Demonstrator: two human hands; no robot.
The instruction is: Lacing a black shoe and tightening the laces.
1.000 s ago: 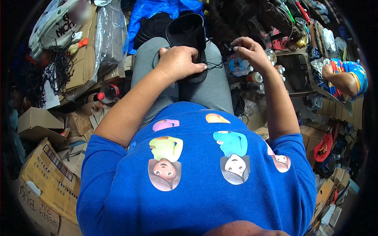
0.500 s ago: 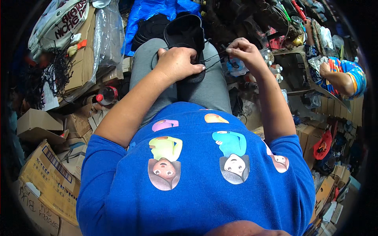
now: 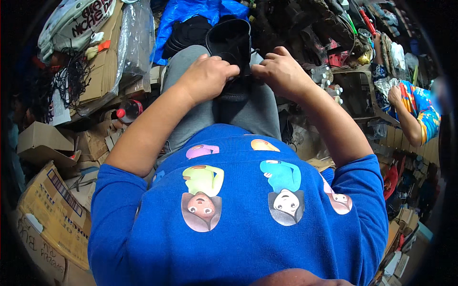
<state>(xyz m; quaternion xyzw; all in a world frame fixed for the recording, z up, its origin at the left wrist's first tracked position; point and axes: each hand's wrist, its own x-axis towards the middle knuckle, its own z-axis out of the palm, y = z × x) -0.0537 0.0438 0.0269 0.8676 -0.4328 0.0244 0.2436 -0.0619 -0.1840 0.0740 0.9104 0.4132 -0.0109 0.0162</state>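
Note:
A black, hollow, shoe-like piece (image 3: 234, 35) rests upright between my grey-trousered thighs, its opening facing up. My left hand (image 3: 210, 76) is closed on its left side, with the fingers bent over its edge. At its right edge, my right hand (image 3: 279, 71) has its fingertips pinched together against the black material. What those fingertips hold is hidden. A short dark end shows just above them.
Behind the piece lie a stack of black round pieces (image 3: 187, 38) and a blue plastic sheet (image 3: 167, 19). Cardboard boxes (image 3: 55, 205), a red-capped bottle (image 3: 130, 111) and tangled black cords (image 3: 71, 83) stand left. Another person's arm (image 3: 408, 117) is at the right.
My right hand has come in from the right, where it held a black cord stretched out, to the piece's edge. My left hand has turned, its thumb no longer extended across the piece.

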